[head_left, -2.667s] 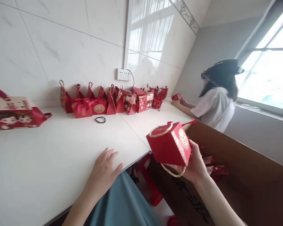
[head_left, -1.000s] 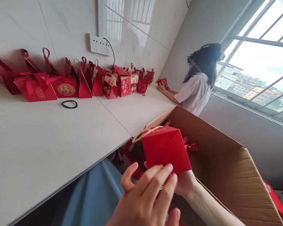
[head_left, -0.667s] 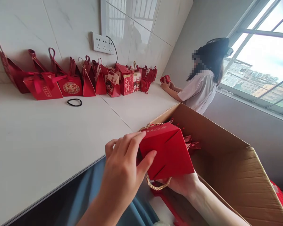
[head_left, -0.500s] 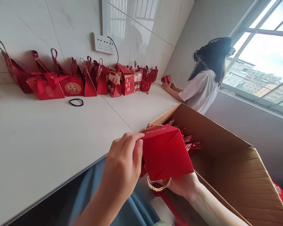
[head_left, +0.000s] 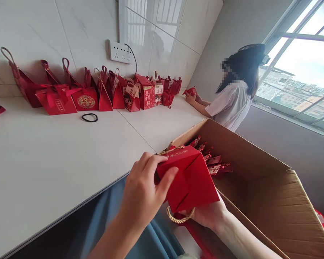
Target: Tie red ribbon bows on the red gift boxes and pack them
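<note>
I hold a red paper gift box (head_left: 197, 181) with gold rope handles between both hands, just off the front edge of the white table (head_left: 56, 154). My left hand (head_left: 144, 190) grips its left side, fingers over the top edge and thumb pressed on a folded flap. My right hand (head_left: 209, 216) supports it from underneath, mostly hidden by the box. Behind it stands a large open cardboard carton (head_left: 259, 187) with several flat red boxes (head_left: 213, 162) inside.
A row of assembled red gift boxes (head_left: 97, 95) lines the tiled wall, with a black hair tie (head_left: 89, 117) in front of them. A white socket strip (head_left: 120, 52) hangs on the wall. Another person (head_left: 232, 97) at the table's far end handles a small red box.
My left hand left the table, came to the box and took hold of its left side. The bottom flap has bent inward under my thumb. My view turned toward the carton.
</note>
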The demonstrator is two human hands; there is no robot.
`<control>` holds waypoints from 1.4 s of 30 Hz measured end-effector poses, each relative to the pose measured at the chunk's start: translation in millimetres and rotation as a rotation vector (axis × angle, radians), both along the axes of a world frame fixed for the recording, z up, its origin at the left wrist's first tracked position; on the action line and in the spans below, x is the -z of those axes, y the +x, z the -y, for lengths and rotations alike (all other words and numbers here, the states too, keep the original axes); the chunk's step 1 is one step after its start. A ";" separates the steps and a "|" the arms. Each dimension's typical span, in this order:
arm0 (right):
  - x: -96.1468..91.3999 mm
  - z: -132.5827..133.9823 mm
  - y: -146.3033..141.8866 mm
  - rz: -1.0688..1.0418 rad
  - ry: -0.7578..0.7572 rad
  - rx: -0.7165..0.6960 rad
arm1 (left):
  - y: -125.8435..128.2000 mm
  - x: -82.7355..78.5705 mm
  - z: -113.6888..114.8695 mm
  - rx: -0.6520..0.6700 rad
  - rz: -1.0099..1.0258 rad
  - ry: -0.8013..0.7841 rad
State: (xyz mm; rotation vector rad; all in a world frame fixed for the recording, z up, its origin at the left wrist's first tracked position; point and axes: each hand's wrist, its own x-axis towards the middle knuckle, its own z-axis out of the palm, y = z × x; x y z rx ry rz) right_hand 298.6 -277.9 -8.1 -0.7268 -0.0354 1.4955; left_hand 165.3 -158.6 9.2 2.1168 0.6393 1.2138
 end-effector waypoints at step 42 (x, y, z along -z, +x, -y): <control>93.3 185.3 254.8 2.123 -0.738 0.192 | -22.7 93.5 -83.7 -0.284 -0.634 0.396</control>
